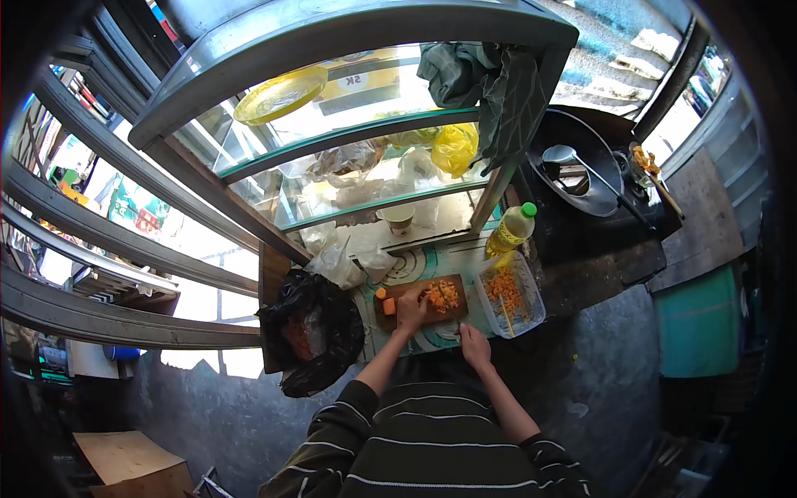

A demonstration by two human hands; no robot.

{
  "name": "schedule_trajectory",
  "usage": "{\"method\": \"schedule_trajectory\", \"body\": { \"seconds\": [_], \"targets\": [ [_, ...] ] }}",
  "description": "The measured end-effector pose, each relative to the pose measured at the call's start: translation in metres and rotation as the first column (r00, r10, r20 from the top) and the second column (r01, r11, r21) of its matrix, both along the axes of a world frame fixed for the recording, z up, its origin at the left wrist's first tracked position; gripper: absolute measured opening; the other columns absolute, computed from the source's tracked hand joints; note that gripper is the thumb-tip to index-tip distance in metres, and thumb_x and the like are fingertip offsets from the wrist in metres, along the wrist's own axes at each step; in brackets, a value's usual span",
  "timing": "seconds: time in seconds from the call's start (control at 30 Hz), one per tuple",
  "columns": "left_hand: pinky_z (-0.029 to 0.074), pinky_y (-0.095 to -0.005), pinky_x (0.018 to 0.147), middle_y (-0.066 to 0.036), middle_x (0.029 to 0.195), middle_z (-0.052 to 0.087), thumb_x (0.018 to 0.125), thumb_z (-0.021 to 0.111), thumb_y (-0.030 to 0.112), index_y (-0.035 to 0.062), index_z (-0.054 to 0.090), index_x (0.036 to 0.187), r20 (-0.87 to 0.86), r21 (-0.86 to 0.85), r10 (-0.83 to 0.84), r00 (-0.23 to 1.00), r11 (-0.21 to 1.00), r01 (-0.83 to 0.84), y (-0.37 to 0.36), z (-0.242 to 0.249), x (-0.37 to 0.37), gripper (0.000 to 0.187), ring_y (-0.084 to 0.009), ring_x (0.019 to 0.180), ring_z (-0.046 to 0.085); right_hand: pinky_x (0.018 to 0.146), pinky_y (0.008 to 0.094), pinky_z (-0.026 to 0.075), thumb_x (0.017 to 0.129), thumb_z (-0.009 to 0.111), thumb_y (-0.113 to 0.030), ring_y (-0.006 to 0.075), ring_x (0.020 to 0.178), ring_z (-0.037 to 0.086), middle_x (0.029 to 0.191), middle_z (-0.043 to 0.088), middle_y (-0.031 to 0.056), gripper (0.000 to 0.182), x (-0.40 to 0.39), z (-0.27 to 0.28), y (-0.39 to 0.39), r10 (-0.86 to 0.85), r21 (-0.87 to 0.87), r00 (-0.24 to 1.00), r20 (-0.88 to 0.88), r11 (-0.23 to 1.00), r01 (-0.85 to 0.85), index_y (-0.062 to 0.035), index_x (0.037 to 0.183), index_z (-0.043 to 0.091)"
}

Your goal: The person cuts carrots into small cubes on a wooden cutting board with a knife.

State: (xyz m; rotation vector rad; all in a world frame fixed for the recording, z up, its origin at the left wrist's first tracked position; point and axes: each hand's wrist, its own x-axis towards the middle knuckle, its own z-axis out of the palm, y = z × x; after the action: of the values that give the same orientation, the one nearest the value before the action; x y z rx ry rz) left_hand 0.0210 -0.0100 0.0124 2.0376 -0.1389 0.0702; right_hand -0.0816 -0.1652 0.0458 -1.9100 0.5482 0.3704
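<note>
Our striped sweater (440, 452) sits at six o'clock. Our left hand (410, 310), nearer the diced carrot (442, 296) at its two o'clock, touches the cutting board (408, 290), grip unclear; our right hand (476, 345), at four, encloses an apparent knife (452, 334).

glass-paned cabinet (349, 145), patchy grey floor (614, 357), long dark bars (124, 327) at left, bright daylight beyond them

Bright daylight from left and top; patches at left blown out. Glare on case roof (249, 40). Floor (207, 407) dim. Strong fisheye: bars (124, 322) bowed, corners black.
</note>
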Motion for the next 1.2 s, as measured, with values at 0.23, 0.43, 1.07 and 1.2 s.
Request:
{"method": "schedule_trajectory", "body": {
  "seconds": [0.23,0.43,1.07,1.2],
  "targets": [
    [0.044,-0.0351,0.063,-0.01,0.073,0.058,0.077,0.06,0.014,0.0038,0.063,0.087,0.096,0.195,0.107,0.99,0.973,-0.124,0.046,0.026,0.002,0.015,-0.0255,0.068,0.056,0.065,0.0444,0.043,0.087,0.042,-0.035,0.037,0.079,0.056,0.078,0.059,0.0192,0.035,0.009,0.024,0.008,0.205,-0.372,0.978,0.038,0.911,-0.177,-0.0046,0.09,0.058],
    [0.039,-0.0359,0.072,-0.006,0.092,0.053,0.074,0.062,0.017,0.0115,0.063,0.091,0.36,0.426,0.126,0.925,0.859,-0.283,0.059,0.042,-0.016,0.018,-0.0245,0.088,0.051,0.062,0.0439,0.044,0.086,0.047,-0.032,0.0367,0.073,0.057,0.076,0.059,0.0175,0.03,0.007,0.006,0.034,0.331,-0.273,0.932,0.151,0.92,-0.282,-0.0035,0.089,0.056],
    [0.031,-0.0445,0.087,-0.015,0.109,0.049,0.082,0.054,0.032,0.0078,0.053,0.111,0.04,0.489,-0.295,0.955,0.839,0.239,0.025,0.002,-0.009,0.037,-0.0264,0.109,0.04,0.065,0.0445,0.045,0.086,0.046,-0.026,0.0382,0.074,0.058,0.074,0.061,0.0172,0.025,-0.027,0.017,-0.015,0.05,-0.264,0.996,0.069,0.964,-0.03,-0.0018,0.087,0.053],
    [0.027,-0.0487,0.097,-0.017,0.125,0.04,0.085,0.05,0.035,0.001,0.039,0.125,0.113,0.212,-0.143,0.983,0.97,0.117,0.013,-0.009,-0.011,0.054,-0.0297,0.124,0.03,0.069,0.0454,0.041,0.088,0.041,-0.024,0.0405,0.081,0.054,0.082,0.058,0.0218,0.028,-0.015,-0.022,-0.018,-0.024,-0.224,0.993,0.118,0.973,0.051,0.0009,0.09,0.052]
  ]
}}
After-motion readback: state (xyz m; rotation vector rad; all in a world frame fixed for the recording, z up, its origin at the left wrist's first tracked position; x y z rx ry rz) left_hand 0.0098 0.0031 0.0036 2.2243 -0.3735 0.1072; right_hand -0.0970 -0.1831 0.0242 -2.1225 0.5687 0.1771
